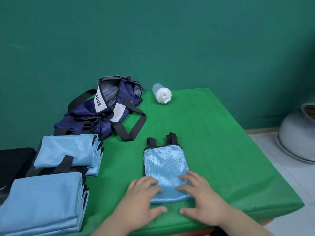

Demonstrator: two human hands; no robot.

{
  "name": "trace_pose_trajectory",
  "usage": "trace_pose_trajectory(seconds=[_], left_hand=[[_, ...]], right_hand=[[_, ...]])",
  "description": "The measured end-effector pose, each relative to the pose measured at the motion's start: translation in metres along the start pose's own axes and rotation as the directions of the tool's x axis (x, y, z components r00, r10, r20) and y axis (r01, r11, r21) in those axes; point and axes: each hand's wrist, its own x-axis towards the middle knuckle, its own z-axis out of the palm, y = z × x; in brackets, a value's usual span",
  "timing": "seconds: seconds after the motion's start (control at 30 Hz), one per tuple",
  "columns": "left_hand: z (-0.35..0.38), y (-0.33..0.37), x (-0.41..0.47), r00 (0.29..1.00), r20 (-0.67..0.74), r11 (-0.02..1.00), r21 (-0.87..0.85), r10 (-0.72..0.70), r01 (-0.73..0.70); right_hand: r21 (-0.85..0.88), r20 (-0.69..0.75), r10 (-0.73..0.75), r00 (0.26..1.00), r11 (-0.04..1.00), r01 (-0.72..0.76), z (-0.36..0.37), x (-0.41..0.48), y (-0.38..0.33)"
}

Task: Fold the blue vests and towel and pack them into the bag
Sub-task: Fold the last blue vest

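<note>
A light blue vest (165, 162) with black straps lies folded narrow in the middle of the green table (221, 150). My left hand (144, 196) and my right hand (202, 198) lie flat on its near end, fingers spread and pressing the cloth. Two stacks of folded blue vests sit at the left, one nearer (42, 206) and one farther (68, 150). The navy bag (105, 109) with black straps lies open at the back left of the table.
A clear bottle with a white lid (162, 93) lies on its side at the back of the table. A black object (13, 166) sits at the far left. A white round vessel (298, 135) stands on the floor to the right.
</note>
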Motion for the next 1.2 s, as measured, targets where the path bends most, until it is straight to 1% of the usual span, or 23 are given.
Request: trace_pose_trajectory(seconds=[0.07,0.13,0.17,0.23,0.3,0.43,0.53,0.6,0.8,0.87,0.97,1.03,1.1,1.2], left_hand=[[0.003,0.003,-0.005,0.998,0.052,0.996,0.082,-0.022,0.018],[0.002,0.005,-0.006,0.999,0.038,0.993,0.112,-0.035,0.03],[0.002,0.006,-0.006,0.999,0.035,0.99,0.135,-0.034,0.029],[0.002,0.009,-0.006,0.999,0.034,0.984,0.179,-0.028,0.022],[0.001,0.015,-0.008,0.999,-0.007,0.985,0.171,-0.035,0.036],[-0.002,0.036,-0.023,0.99,-0.11,0.992,0.08,-0.086,0.095],[-0.01,0.048,-0.039,0.974,-0.171,0.988,-0.072,-0.148,0.137],[-0.017,0.05,-0.042,0.962,-0.187,0.97,-0.176,-0.201,0.169],[-0.031,0.039,-0.012,0.923,-0.219,0.93,-0.266,-0.316,0.255],[-0.032,0.031,0.001,0.915,-0.219,0.919,-0.287,-0.339,0.272],[-0.03,0.02,0.018,0.907,-0.197,0.905,-0.294,-0.373,0.308],[-0.023,0.011,0.026,0.908,-0.184,0.91,-0.259,-0.376,0.324],[-0.016,0.002,0.03,0.902,-0.159,0.904,-0.226,-0.402,0.363],[-0.011,-0.006,0.032,0.903,-0.113,0.898,-0.216,-0.413,0.384]], right_hand=[[-0.01,-0.083,0.005,0.997,1.0,-0.005,0.002,-0.001,0.0],[-0.052,-0.197,-0.012,0.98,0.999,0.002,0.003,0.002,0.001],[-0.079,-0.229,-0.025,0.973,0.997,0.007,0.003,0.004,0.001],[-0.084,-0.239,-0.024,0.971,0.996,0.004,0.004,0.002,-0.002],[-0.063,-0.234,-0.014,0.972,0.998,-0.001,0.0,-0.003,-0.01],[0.033,-0.207,0.032,0.978,0.999,-0.026,-0.012,-0.024,-0.026],[0.153,-0.277,0.123,0.953,0.985,-0.083,-0.017,-0.037,-0.034],[0.237,-0.292,0.192,0.937,0.964,-0.124,-0.023,-0.038,-0.036],[0.285,-0.269,0.318,0.909,0.928,-0.24,-0.04,0.001,-0.04],[0.275,-0.258,0.34,0.904,0.923,-0.269,-0.042,0.017,-0.037],[0.198,-0.245,0.356,0.902,0.929,-0.313,-0.036,0.035,-0.026],[0.122,-0.223,0.383,0.896,0.923,-0.364,-0.028,0.042,-0.018],[0.083,-0.199,0.415,0.888,0.91,-0.406,-0.021,0.045,-0.012],[0.048,-0.195,0.406,0.893,0.913,-0.404,-0.014,0.044,-0.005]])
